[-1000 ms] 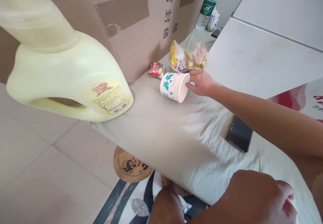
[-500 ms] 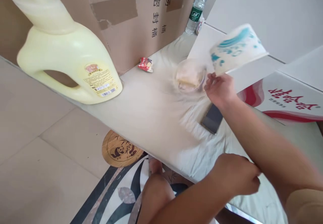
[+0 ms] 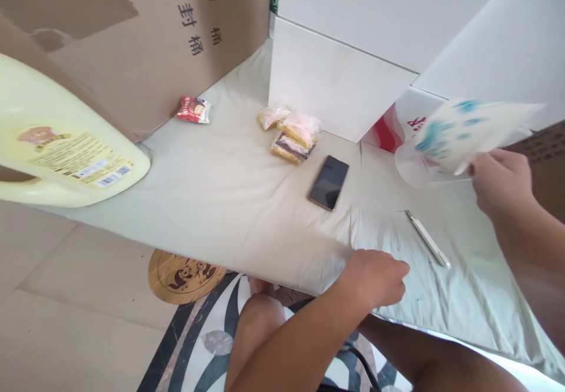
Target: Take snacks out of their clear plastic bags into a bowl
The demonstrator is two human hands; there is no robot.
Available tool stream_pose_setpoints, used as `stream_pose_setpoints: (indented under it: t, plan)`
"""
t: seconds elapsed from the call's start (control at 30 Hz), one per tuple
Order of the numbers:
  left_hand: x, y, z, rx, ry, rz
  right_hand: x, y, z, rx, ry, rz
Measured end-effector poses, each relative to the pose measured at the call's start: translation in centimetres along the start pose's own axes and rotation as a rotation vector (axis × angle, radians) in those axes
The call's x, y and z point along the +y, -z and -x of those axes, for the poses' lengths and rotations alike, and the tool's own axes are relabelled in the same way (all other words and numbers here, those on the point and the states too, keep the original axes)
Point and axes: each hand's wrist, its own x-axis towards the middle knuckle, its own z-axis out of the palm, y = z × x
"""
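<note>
While the right hand (image 3: 503, 183) pinched the near edge of a white paper cup with blurred teal markings (image 3: 463, 127) between thumb and fingers, the cup hung tilted at eleven o'clock from that hand. It overlapped a clear, rounded plastic tub (image 3: 408, 172); whether it sat inside the tub or in front of it could not be told. At eight o'clock from the right hand, the left hand (image 3: 375, 277) was curled into a loose fist, its palm hidden, near the edge of a pale grey-green sheet (image 3: 198, 186). A slim white tool with a metal tip (image 3: 427, 239) lay at two o'clock from the left hand, and a black-screened smartphone with a gold rim (image 3: 329, 182) lay flat at eleven. Farther out toward eleven, yellow-edged snack packs in clear wrap (image 3: 293, 139) rested together. At nine o'clock from those packs lay a small red-and-white packet (image 3: 194, 110), just beside a brown cardboard box with black characters (image 3: 145, 62). Past the packet, between eight and nine, was a pale yellow plastic jug (image 3: 57, 115).
</note>
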Motion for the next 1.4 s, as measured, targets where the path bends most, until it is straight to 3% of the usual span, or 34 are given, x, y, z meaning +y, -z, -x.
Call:
stream_pose_setpoints:
  t: [0.1, 0.17, 0.3, 0.5, 0.6, 0.73, 0.83, 0.93, 1.03, 1.13, 1.23, 1.4]
  plan:
    - [0.2, 0.0, -0.7, -0.007, 0.005, 0.000, 1.3, 0.8, -3.1, -0.258, 0.137, 0.484]
    - [0.4, 0.0, -1.2, -0.009, 0.016, 0.003, 1.9, 0.3, -4.8, -0.375, 0.210, 0.594]
    - [0.6, -0.2, -2.0, -0.020, 0.032, 0.022, 3.4, -0.5, -5.4, -0.418, 0.297, 0.591]
    - [0.7, 0.3, -2.1, -0.042, 0.028, 0.034, 7.9, -0.4, -2.8, -0.405, 0.420, 0.507]
    - [0.8, 0.5, -1.9, -0.034, 0.052, 0.039, 8.5, -0.7, -1.5, -0.381, 0.548, 0.497]
    - [0.8, 0.3, -1.7, -0.018, 0.022, 0.039, 4.7, -2.1, 1.4, -0.259, 0.783, 0.400]
    - [0.7, 0.1, -1.6, -0.044, 0.032, 0.033, -0.8, -5.6, 3.9, -0.442, 0.950, 0.296]
    - [0.6, 0.1, -1.6, -0.057, 0.096, 0.043, -6.7, -11.5, 5.4, -0.613, 1.037, 0.261]
    - [0.6, 0.0, -1.5, -0.044, 0.108, 0.052, -10.8, -18.1, 5.0, -0.612, 0.943, 0.263]
    - [0.3, 0.0, -1.2, -0.032, 0.099, 0.040, -12.0, -22.2, 3.8, -0.713, 0.751, 0.297]
    - [-0.2, 0.3, -0.7, -0.045, 0.089, 0.042, -11.0, -22.5, 3.1, -0.809, 0.732, 0.274]
    - [-0.4, 0.7, 0.0, -0.059, 0.093, 0.032, -8.5, -19.2, 3.5, -0.792, 0.769, 0.217]
